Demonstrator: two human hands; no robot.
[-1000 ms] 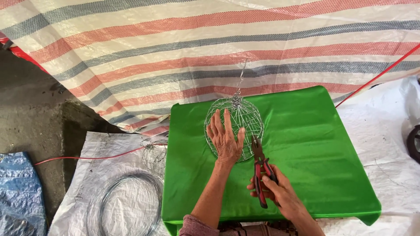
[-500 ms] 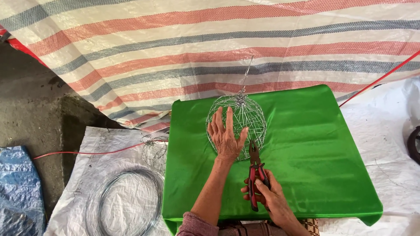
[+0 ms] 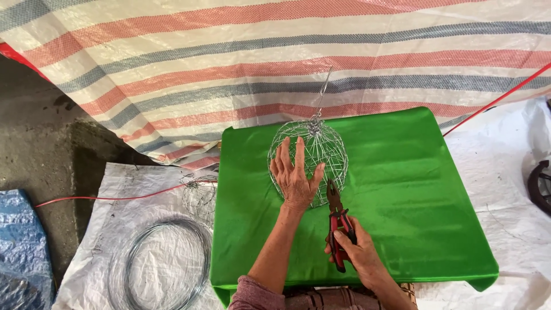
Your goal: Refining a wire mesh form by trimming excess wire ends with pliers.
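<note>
Hidden and cut-off parts
Left hand (image 3: 295, 175) covers part of the wire basket (image 3: 310, 161); at 3 o'clock the edge cuts a black wheel (image 3: 540, 186).

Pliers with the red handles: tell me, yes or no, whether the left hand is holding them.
No: the right hand grips the pliers, while the left hand lies spread open on the wire basket.

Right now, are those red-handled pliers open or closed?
Closed, it seems: the pliers have their jaws meeting in a point near the wire basket, gripped by the right hand.
</note>
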